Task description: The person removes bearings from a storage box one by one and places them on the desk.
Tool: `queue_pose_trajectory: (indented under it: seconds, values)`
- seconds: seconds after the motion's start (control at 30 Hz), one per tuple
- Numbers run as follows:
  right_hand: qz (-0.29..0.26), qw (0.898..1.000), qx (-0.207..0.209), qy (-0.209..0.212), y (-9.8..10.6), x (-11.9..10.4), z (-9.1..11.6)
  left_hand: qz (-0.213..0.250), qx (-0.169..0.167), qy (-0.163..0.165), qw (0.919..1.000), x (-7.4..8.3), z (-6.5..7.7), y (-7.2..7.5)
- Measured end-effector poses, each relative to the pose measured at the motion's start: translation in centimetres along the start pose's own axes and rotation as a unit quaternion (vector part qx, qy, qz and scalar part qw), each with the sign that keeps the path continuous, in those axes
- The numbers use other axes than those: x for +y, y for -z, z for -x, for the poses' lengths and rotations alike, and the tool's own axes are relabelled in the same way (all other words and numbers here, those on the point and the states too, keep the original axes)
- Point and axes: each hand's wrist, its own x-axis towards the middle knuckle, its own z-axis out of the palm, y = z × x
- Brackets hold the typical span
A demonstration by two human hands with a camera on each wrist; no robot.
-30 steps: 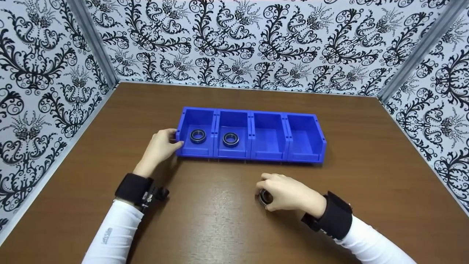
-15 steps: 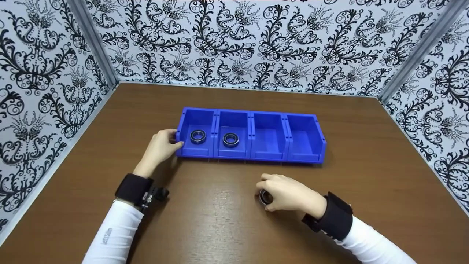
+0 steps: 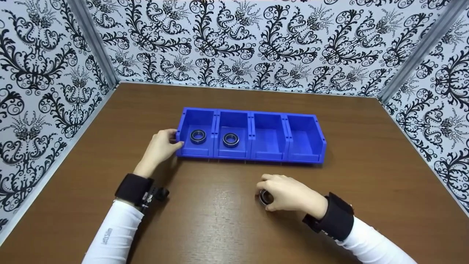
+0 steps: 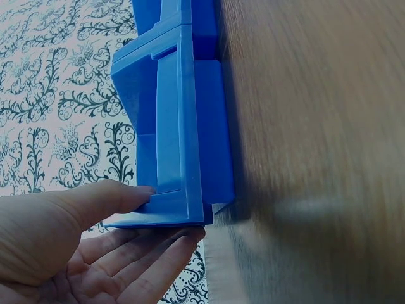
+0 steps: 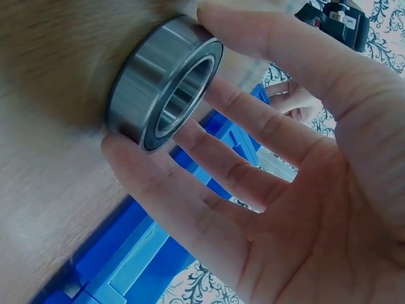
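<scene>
A blue row of joined bins (image 3: pixel 269 156) stands on the table. At its left end my left hand (image 3: pixel 161 146) pinches the side wall, thumb inside and fingers outside, as the left wrist view confirms. One ball bearing (image 3: pixel 198 136) lies in the leftmost bin and a second bearing (image 3: pixel 231 140) in the bin beside it. Nearer the front, my right hand (image 3: pixel 287 192) holds a third bearing (image 5: pixel 161 79) between thumb and fingertips. In the right wrist view this steel ring is against the table surface, its open centre facing the palm.
The brown wooden table (image 3: pixel 205 227) runs back to a patterned wall (image 3: pixel 234 47), with similar panels on both sides. Each wrist carries a black strap; a small camera (image 3: pixel 161 193) juts from the left one. The bins stand between the right hand and the back wall.
</scene>
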Motion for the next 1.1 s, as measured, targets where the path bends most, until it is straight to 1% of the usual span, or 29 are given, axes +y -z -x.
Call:
queue_pose_trajectory:
  seconds: [0.27, 0.5, 0.83, 0.93, 1.1]
  values:
    - [-0.006, 1.000, 0.010, -0.003, 0.1, 0.1, 0.2, -0.004, 0.000, 0.003, 1.0000, 0.0, 0.0, 0.0]
    - [-0.023, 0.999, 0.038, 0.010, 0.5, 0.1, 0.6, -0.006, -0.001, -0.008, 0.9999, 0.1, 0.1, 0.1]
    - [-0.041, 0.997, 0.070, 0.012, 0.8, 0.8, 0.9, -0.003, -0.008, 0.002, 1.0000, -0.1, 0.0, 0.1]
    - [-0.043, 0.996, 0.077, 0.005, 0.9, 1.0, 1.1, -0.003, -0.008, 0.004, 1.0000, -0.1, 0.0, 0.0]
    - [-0.040, 0.995, 0.086, -0.020, 0.9, 1.4, 1.5, -0.001, -0.008, 0.005, 1.0000, -0.1, 0.0, 0.0]
